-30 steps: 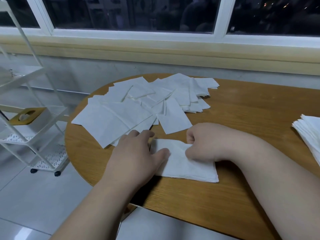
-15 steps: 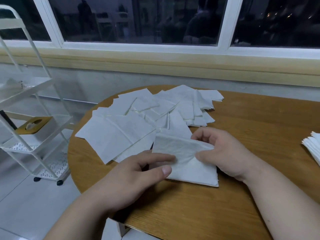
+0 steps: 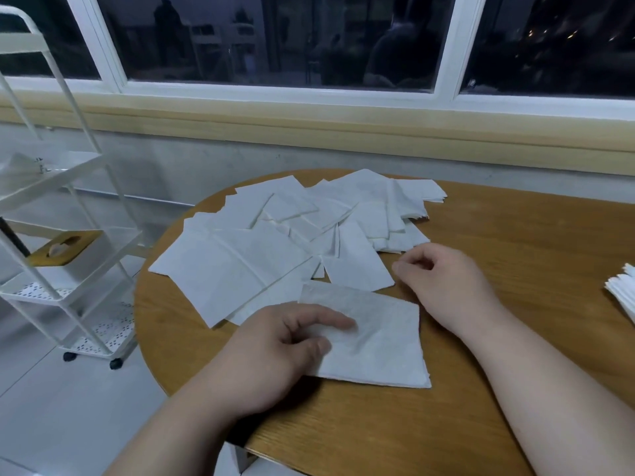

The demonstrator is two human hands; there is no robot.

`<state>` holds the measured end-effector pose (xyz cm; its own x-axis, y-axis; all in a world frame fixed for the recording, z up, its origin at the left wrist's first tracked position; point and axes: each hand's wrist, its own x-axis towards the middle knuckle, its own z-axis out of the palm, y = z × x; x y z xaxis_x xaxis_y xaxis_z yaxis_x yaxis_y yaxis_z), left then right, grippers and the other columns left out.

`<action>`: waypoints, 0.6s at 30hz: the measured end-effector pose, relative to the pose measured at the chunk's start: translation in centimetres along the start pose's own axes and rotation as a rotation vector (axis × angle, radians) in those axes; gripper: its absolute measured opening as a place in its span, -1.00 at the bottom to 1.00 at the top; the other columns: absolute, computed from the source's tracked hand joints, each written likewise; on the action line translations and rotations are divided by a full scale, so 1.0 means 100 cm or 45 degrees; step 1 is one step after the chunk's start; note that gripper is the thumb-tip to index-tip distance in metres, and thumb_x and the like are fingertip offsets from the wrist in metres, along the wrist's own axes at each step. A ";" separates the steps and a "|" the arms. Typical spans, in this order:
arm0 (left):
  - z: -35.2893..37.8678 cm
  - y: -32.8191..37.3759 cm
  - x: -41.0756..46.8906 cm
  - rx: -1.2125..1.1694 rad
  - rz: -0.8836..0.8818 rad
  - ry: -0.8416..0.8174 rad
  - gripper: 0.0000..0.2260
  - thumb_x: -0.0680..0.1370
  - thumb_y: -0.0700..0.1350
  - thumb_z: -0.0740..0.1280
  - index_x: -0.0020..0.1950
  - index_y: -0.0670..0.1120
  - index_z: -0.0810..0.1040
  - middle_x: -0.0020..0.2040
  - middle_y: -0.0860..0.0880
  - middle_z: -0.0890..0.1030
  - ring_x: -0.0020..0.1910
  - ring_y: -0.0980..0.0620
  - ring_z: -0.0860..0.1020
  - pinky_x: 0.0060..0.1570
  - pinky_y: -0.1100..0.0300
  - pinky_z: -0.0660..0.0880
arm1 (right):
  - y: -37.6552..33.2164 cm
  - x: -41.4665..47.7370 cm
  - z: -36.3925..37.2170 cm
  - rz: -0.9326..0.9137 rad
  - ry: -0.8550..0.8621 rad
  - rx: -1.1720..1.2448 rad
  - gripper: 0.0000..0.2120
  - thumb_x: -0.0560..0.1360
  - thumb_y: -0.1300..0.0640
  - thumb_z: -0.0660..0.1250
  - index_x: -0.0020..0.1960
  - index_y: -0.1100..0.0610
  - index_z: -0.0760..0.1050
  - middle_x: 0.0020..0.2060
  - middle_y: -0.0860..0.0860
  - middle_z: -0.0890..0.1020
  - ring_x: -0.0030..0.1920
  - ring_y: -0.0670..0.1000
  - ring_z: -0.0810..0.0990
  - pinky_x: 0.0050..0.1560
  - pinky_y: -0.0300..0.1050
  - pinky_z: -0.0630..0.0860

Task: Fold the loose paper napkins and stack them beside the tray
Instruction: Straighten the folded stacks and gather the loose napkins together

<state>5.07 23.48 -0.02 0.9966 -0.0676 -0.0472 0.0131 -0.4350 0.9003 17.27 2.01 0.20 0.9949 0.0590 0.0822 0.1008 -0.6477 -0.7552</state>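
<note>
Pressing a folded napkin [image 3: 381,341] to the table [image 3: 515,242], a person is midway through the folding step. The left hand [image 3: 275,355] lies on the napkin's near-left corner, forefinger stretched along the paper, thumb laid on top beside it and the other fingers tucked loosely; it appears to hold the sheet down rather than pinch it. The right hand [image 3: 443,280] is apart from that napkin, just beside the nearest sheets of the loose pile [image 3: 275,249], its fingers loosely curled and holding nothing; whether it touches the table cannot be told. The pile fans across the far-left part of the table with many sheets overlapping, so most of the task looks undone. A stack [image 3: 622,297] of napkins shows at the right edge of the frame, well apart from both hands, and no tray is in view. The next move, by the look of it, calls for either one more crease or a lift of the folded napkin across to the stack, edges kept square since the thin paper would likely spring open. The free right hand seems placed to draw the next sheet from the pile. A white cart [image 3: 68,242] stands left of the table, below a dark window [image 3: 275,39]
</note>
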 end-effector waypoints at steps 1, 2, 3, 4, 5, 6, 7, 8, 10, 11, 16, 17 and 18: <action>0.000 0.001 -0.001 -0.002 -0.003 0.008 -0.67 0.59 -0.26 0.36 0.03 0.20 0.70 -0.50 0.19 0.44 -0.49 0.17 0.33 -0.41 0.34 0.28 | 0.000 0.004 0.005 0.024 -0.013 -0.133 -0.85 0.51 -0.13 0.39 -0.05 -0.07 0.61 -0.15 -0.16 0.62 -0.05 -0.08 0.58 -0.22 -0.19 0.38; 0.000 0.001 -0.001 0.000 -0.004 0.015 -0.66 0.58 -0.27 0.35 0.04 0.19 0.70 -0.51 0.19 0.44 -0.51 0.17 0.32 -0.43 0.35 0.27 | 0.001 0.007 0.011 0.022 -0.035 -0.234 -0.77 0.48 -0.20 0.38 -0.01 -0.06 0.59 -0.11 -0.14 0.60 0.00 -0.04 0.56 -0.16 -0.16 0.41; 0.000 0.001 -0.001 0.000 -0.005 0.020 -0.65 0.58 -0.28 0.35 0.04 0.20 0.69 -0.52 0.18 0.43 -0.51 0.16 0.31 -0.44 0.35 0.26 | 0.002 0.010 0.017 0.006 -0.051 -0.325 -0.71 0.46 -0.25 0.38 0.02 -0.06 0.57 -0.07 -0.13 0.59 0.05 -0.01 0.54 -0.07 -0.11 0.46; 0.000 0.001 -0.001 -0.005 -0.003 0.021 -0.62 0.57 -0.29 0.35 0.04 0.23 0.69 -0.52 0.16 0.41 -0.51 0.13 0.30 -0.45 0.33 0.25 | 0.002 0.012 0.023 -0.014 -0.053 -0.410 -0.69 0.45 -0.27 0.37 0.02 -0.07 0.56 -0.04 -0.12 0.56 0.09 0.00 0.49 0.03 -0.05 0.48; 0.000 0.001 0.000 -0.010 -0.002 0.023 -0.60 0.57 -0.29 0.35 0.03 0.26 0.68 -0.52 0.14 0.39 -0.50 0.10 0.30 -0.45 0.30 0.25 | 0.000 0.014 0.028 -0.026 -0.044 -0.459 -0.72 0.45 -0.26 0.37 -0.02 -0.08 0.54 -0.04 -0.13 0.54 0.09 0.00 0.46 0.10 0.00 0.49; 0.001 0.001 0.001 -0.011 0.002 0.025 -0.58 0.56 -0.29 0.35 0.03 0.28 0.67 -0.51 0.13 0.38 -0.48 0.08 0.29 -0.45 0.28 0.24 | -0.001 0.014 0.031 -0.038 -0.023 -0.460 -0.77 0.45 -0.23 0.39 -0.08 -0.09 0.52 -0.06 -0.15 0.54 0.08 0.00 0.46 0.10 0.03 0.49; 0.001 0.000 0.001 -0.008 0.004 0.030 -0.58 0.56 -0.29 0.36 0.03 0.29 0.66 -0.50 0.13 0.38 -0.47 0.06 0.29 -0.45 0.27 0.24 | -0.001 0.015 0.032 -0.048 -0.002 -0.420 -0.82 0.46 -0.17 0.40 -0.15 -0.09 0.51 -0.10 -0.16 0.55 0.05 0.00 0.49 0.07 0.02 0.50; 0.002 0.000 0.002 -0.007 0.005 0.033 -0.58 0.56 -0.29 0.36 0.03 0.30 0.66 -0.49 0.13 0.38 -0.46 0.05 0.30 -0.44 0.27 0.24 | -0.001 0.015 0.031 -0.047 0.019 -0.351 -0.84 0.47 -0.11 0.42 -0.19 -0.08 0.51 -0.15 -0.16 0.56 0.00 -0.01 0.53 -0.01 0.00 0.51; 0.003 -0.001 0.003 -0.014 -0.002 0.032 -0.59 0.56 -0.27 0.36 0.03 0.30 0.66 -0.48 0.11 0.37 -0.45 0.03 0.30 -0.43 0.23 0.24 | 0.002 0.016 0.027 -0.013 0.032 -0.229 -0.86 0.48 -0.02 0.43 -0.21 -0.03 0.53 -0.21 -0.15 0.58 -0.14 -0.07 0.55 -0.24 -0.11 0.43; 0.004 -0.002 0.003 -0.017 -0.004 0.029 -0.60 0.56 -0.27 0.36 0.03 0.30 0.66 -0.47 0.08 0.37 -0.44 0.01 0.30 -0.42 0.22 0.24 | 0.003 0.017 0.025 -0.007 0.033 -0.204 -0.87 0.49 0.00 0.43 -0.20 -0.01 0.54 -0.22 -0.14 0.58 -0.19 -0.11 0.53 -0.30 -0.14 0.39; 0.004 -0.003 0.004 -0.004 -0.007 0.039 -0.60 0.56 -0.26 0.35 0.03 0.30 0.66 -0.46 0.07 0.37 -0.45 0.02 0.31 -0.42 0.22 0.25 | 0.003 0.019 0.029 -0.026 0.012 -0.338 -0.75 0.47 -0.19 0.38 -0.04 -0.01 0.52 -0.05 -0.11 0.55 -0.01 -0.04 0.52 -0.02 -0.03 0.51; 0.004 -0.003 0.004 0.008 -0.002 0.042 -0.60 0.56 -0.26 0.35 0.03 0.30 0.66 -0.47 0.08 0.36 -0.45 0.03 0.31 -0.42 0.22 0.25 | 0.003 0.020 0.031 -0.039 0.000 -0.399 -0.74 0.48 -0.21 0.37 -0.01 -0.03 0.51 -0.02 -0.10 0.53 0.05 -0.01 0.49 0.08 0.02 0.51; 0.005 -0.004 0.005 0.017 0.002 0.041 -0.59 0.56 -0.27 0.35 0.03 0.29 0.66 -0.47 0.08 0.36 -0.46 0.04 0.30 -0.43 0.23 0.24 | 0.003 0.019 0.032 -0.051 0.000 -0.420 -0.78 0.49 -0.19 0.36 -0.04 -0.05 0.51 -0.01 -0.08 0.52 0.08 0.01 0.48 0.13 0.06 0.50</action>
<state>5.49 23.13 -0.59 0.9987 -0.0397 -0.0314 0.0103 -0.4471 0.8944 19.23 4.31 -1.94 0.9901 0.0894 0.1079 0.1317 -0.8560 -0.4999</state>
